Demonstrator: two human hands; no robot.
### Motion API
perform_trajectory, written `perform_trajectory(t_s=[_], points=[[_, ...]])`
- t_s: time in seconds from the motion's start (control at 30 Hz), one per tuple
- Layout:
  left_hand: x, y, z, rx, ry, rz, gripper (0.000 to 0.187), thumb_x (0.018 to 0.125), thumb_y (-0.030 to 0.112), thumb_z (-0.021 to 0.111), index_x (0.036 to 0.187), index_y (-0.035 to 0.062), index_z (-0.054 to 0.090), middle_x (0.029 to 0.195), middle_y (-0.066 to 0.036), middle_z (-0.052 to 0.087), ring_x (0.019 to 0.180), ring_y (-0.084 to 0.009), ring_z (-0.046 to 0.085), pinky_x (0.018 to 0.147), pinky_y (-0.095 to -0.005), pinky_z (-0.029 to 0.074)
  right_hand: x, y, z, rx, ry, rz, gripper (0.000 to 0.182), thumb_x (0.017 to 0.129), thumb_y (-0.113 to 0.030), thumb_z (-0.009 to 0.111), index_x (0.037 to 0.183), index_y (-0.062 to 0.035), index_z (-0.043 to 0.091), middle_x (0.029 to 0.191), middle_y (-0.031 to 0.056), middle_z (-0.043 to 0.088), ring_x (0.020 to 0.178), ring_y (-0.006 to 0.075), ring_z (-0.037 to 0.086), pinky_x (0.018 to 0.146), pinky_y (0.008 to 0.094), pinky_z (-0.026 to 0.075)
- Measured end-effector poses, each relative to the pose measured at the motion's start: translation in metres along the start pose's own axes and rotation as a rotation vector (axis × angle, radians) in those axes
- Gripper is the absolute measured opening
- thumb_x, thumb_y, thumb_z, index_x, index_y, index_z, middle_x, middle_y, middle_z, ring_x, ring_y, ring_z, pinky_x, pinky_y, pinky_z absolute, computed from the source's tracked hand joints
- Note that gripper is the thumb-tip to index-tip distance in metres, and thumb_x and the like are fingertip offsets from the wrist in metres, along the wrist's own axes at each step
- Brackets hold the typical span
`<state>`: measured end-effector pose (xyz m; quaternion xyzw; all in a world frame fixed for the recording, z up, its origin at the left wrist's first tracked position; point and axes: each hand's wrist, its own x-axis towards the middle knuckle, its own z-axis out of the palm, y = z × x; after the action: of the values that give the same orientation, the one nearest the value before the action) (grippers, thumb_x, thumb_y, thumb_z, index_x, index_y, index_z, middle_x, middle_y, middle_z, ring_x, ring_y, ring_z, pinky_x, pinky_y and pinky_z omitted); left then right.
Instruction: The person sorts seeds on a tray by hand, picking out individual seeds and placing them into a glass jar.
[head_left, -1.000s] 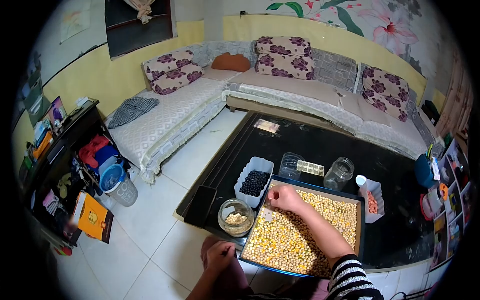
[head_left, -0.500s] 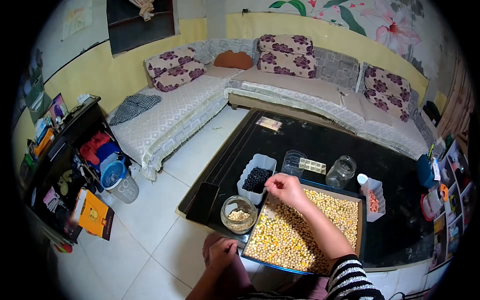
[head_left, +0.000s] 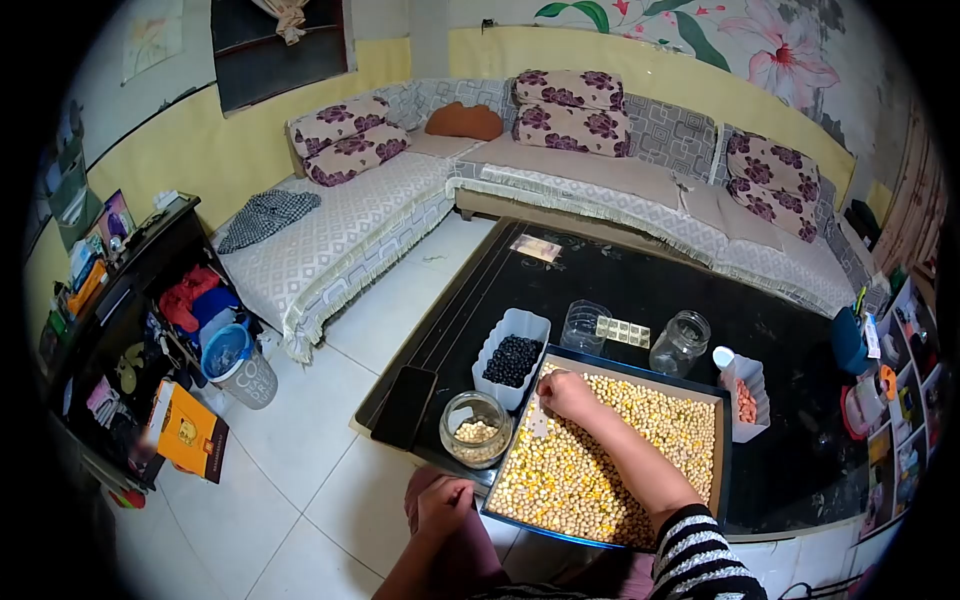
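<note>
My right hand [head_left: 568,396] is over the upper left part of a shallow box [head_left: 722,440], its fingers drawn together and pointing down at the contents. What they pinch, if anything, is hidden. Yellow corn kernels and pale round beans [head_left: 600,470] cover most of the box floor, with a small bare patch near my fingertips. My left hand [head_left: 445,505] rests on my left knee with its fingers curled closed. Just beyond it stands a glass jar [head_left: 476,430] with some pale beans. A ridged clear container [head_left: 513,350] of black beans is left of my right hand.
Behind the box are a clear plastic tub [head_left: 586,326], a pill-like strip [head_left: 625,332] and a glass jar [head_left: 681,345]. Another ridged container [head_left: 750,400] on the right holds reddish peanuts. A dark phone [head_left: 404,407] lies at the table's left edge.
My right hand has moved down from beside the black bean container to the beans inside the box. My left hand stays on the knee.
</note>
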<state>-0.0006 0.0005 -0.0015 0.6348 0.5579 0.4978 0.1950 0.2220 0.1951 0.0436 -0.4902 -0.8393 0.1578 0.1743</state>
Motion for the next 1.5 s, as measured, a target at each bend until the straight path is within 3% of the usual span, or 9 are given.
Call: perform_trajectory(t_s=[0.17,0.43,0.5,0.63,0.77,0.8,0.97,1.2,1.5], points=[[0.001,0.003,-0.001,-0.001,0.011,0.013,0.007,0.072,0.004,0.064,0.078,0.0056,0.063,0.07,-0.006,0.06,0.056,-0.0154,0.056,0.052,-0.0247,0.045,0.002,-0.01,0.0,-0.131,-0.131,-0.03,0.011,0.066,-0.014,0.061,0.073,-0.0059,0.063,0.072,0.0147,0.062,0.067,0.0307,0.06,0.064,0.0378,0.049],[0.0,0.004,-0.002,-0.011,0.011,0.022,0.007,0.072,0.003,0.064,0.078,0.0052,0.063,0.072,-0.006,0.061,0.057,-0.0139,0.056,0.052,-0.0236,0.045,-0.006,-0.01,0.002,-0.154,-0.002,-0.059,0.011,0.067,-0.015,0.055,0.065,-0.006,0.06,0.068,0.0167,0.06,0.064,0.0337,0.059,0.062,0.0401,0.049],[0.0,0.002,-0.002,-0.017,0.009,0.021,0.007,0.072,0.003,0.064,0.078,0.005,0.063,0.073,-0.006,0.061,0.057,-0.0137,0.057,0.052,-0.0233,0.045,-0.003,-0.001,0.004,-0.137,0.022,-0.12,0.008,0.065,-0.013,0.056,0.065,-0.0063,0.061,0.065,0.0155,0.06,0.063,0.032,0.059,0.061,0.0385,0.049],[0.001,0.002,-0.001,-0.023,0.016,0.043,0.007,0.072,0.003,0.064,0.079,0.0049,0.063,0.072,-0.007,0.061,0.056,-0.014,0.057,0.052,-0.0236,0.046,-0.009,-0.046,-0.053,0.124,0.111,0.012,0.005,0.061,-0.007,0.061,0.066,-0.0046,0.061,0.069,0.0113,0.059,0.062,0.0235,0.059,0.059,0.0318,0.048],[0.001,0.003,-0.002,-0.034,0.008,0.039,0.007,0.072,0.003,0.064,0.079,0.005,0.063,0.072,-0.007,0.06,0.056,-0.015,0.056,0.052,-0.0243,0.045,-0.011,-0.099,-0.073,0.453,0.121,-0.176,0.007,0.065,-0.005,0.058,0.072,-0.0033,0.06,0.074,0.0087,0.057,0.063,0.0215,0.058,0.06,0.0301,0.048],[0.001,0.003,-0.002,-0.032,0.006,0.04,0.007,0.072,0.003,0.064,0.079,0.005,0.063,0.072,-0.007,0.06,0.056,-0.015,0.056,0.052,-0.0243,0.045,-0.009,-0.106,-0.066,0.447,0.125,-0.253,0.006,0.069,0.0,0.057,0.073,-0.0021,0.061,0.074,0.0054,0.056,0.063,0.01,0.055,0.056,0.0237,0.046],[0.001,0.004,-0.002,0.011,0.002,0.03,0.007,0.072,0.004,0.064,0.078,0.0049,0.062,0.071,-0.007,0.06,0.057,-0.0161,0.056,0.053,-0.0247,0.045,-0.011,-0.124,-0.059,0.43,-0.013,-0.382,0.011,0.07,-0.003,0.06,0.081,-0.0028,0.062,0.077,0.0053,0.056,0.064,0.0124,0.056,0.058,0.0245,0.047],[0.001,0.0,0.001,0.003,0.036,0.087,0.006,0.072,0.005,0.064,0.078,0.0051,0.062,0.071,-0.007,0.06,0.057,-0.0161,0.057,0.053,-0.0249,0.046,-0.013,-0.058,-0.062,0.342,0.175,-0.087,0.008,0.069,-0.006,0.062,0.077,-0.004,0.062,0.074,0.0093,0.06,0.065,0.0193,0.06,0.06,0.0282,0.048],[0.001,0.002,-0.002,-0.006,-0.007,0.031,0.007,0.072,0.004,0.063,0.079,0.0054,0.063,0.072,-0.007,0.061,0.058,-0.0149,0.057,0.053,-0.0244,0.046,-0.014,-0.009,0.0,0.042,-0.093,-0.014,0.01,0.065,-0.014,0.061,0.073,-0.0078,0.062,0.072,0.0136,0.061,0.069,0.0291,0.06,0.066,0.0372,0.049]])
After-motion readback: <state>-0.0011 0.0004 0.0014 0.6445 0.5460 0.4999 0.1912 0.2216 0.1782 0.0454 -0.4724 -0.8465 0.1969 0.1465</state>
